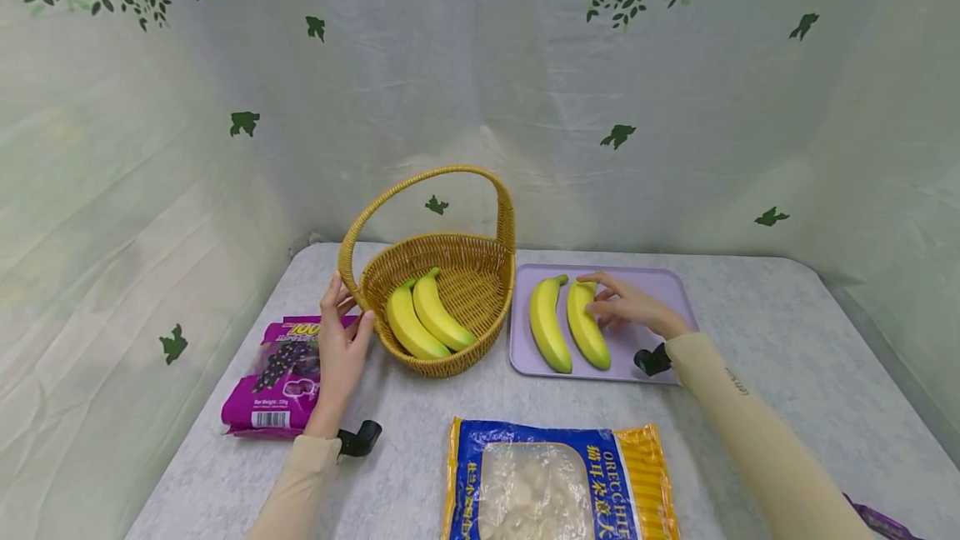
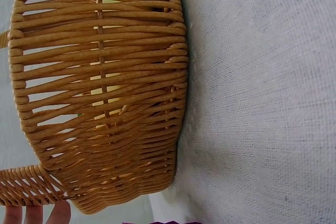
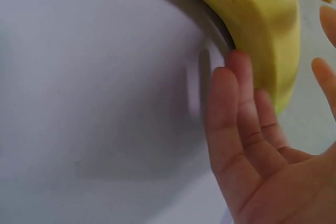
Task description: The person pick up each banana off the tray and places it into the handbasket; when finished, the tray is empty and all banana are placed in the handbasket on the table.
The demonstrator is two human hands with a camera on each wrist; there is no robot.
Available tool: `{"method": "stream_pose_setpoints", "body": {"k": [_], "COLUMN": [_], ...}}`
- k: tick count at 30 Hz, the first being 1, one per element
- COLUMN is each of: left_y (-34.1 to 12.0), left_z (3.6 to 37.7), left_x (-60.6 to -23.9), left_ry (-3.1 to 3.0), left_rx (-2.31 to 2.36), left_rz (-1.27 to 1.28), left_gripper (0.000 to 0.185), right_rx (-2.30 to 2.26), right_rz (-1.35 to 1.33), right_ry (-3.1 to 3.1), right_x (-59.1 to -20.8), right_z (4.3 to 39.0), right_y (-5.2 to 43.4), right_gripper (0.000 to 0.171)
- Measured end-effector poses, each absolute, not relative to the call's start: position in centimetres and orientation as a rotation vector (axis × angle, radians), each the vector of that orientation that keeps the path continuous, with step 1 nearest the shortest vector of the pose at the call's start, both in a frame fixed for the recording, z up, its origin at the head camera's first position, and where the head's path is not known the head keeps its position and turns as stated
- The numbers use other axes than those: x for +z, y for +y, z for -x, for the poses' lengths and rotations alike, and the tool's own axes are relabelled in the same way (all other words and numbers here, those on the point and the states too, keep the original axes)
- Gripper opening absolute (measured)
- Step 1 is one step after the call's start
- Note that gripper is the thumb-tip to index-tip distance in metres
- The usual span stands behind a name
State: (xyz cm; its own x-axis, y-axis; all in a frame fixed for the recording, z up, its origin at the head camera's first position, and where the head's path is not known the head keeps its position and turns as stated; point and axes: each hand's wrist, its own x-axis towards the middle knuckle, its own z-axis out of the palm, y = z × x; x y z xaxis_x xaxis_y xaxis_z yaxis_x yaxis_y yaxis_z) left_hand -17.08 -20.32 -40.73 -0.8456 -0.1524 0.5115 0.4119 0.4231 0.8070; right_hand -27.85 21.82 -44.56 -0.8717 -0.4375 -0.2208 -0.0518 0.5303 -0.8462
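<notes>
A wicker basket (image 1: 444, 365) with a tall arched handle stands on the table, two yellow bananas (image 1: 420, 319) lying inside it. My left hand (image 1: 343, 348) holds the basket's left side at the foot of the handle, thumb in front and fingers behind. In the left wrist view, fingertips show at the handle's edge, beside the woven wall (image 2: 105, 93). On a lilac tray (image 1: 637, 276) lie two more bananas, a left one (image 1: 549, 327) and a right one (image 1: 585, 327). My right hand (image 1: 626, 304) reaches over the right banana; its fairly straight fingers (image 3: 223, 98) touch the banana's side, with the thumb apart.
A purple bag with a grape picture (image 1: 273, 382) lies left of the basket, beside my left forearm. At the front middle lies a blue and yellow pasta bag (image 1: 558, 477). A purple object (image 1: 885, 523) shows at the lower right. Pale curtains (image 1: 480, 90) enclose the table.
</notes>
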Motion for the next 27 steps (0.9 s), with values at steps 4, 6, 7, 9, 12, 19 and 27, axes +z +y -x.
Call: {"method": "stream_pose_setpoints", "body": {"k": [4,6,7,9,12,19,27], "left_y": [-20.3,-20.3,-20.3,-20.4,-20.4,-20.5,-20.4], "left_z": [17.1,17.1,17.1,17.2,17.2,17.2,17.3], "left_x": [-40.7,-40.8,-40.8,-40.9,-41.0,-41.1,-41.1], "left_ry": [-2.155,-2.153,-2.154,-2.155,-2.154,-2.148,-2.156], "left_rx": [-1.440,-1.440,-1.438,-1.435,-1.435,-1.433,-1.434], "left_rz": [0.223,0.225,0.224,0.222,0.220,0.228,0.217], "left_gripper": [0.062,0.062,0.063,0.063,0.063,0.063,0.063], "right_rx": [-1.222,-1.210,-1.207,-1.202,-1.206,-1.321,-1.418], "right_rz": [0.461,0.492,0.502,0.498,0.455,0.419,0.465], "right_ry": [2.379,2.404,2.419,2.448,2.473,2.426,2.310], "right_x": [-44.9,-45.0,-45.1,-45.1,-45.0,-43.8,-41.7], "right_z": [27.8,27.8,27.8,27.7,27.6,27.5,27.3], "right_y": [21.1,20.8,20.6,20.3,20.0,19.6,18.0], "right_gripper": [0.063,0.062,0.061,0.059,0.058,0.058,0.058]}}
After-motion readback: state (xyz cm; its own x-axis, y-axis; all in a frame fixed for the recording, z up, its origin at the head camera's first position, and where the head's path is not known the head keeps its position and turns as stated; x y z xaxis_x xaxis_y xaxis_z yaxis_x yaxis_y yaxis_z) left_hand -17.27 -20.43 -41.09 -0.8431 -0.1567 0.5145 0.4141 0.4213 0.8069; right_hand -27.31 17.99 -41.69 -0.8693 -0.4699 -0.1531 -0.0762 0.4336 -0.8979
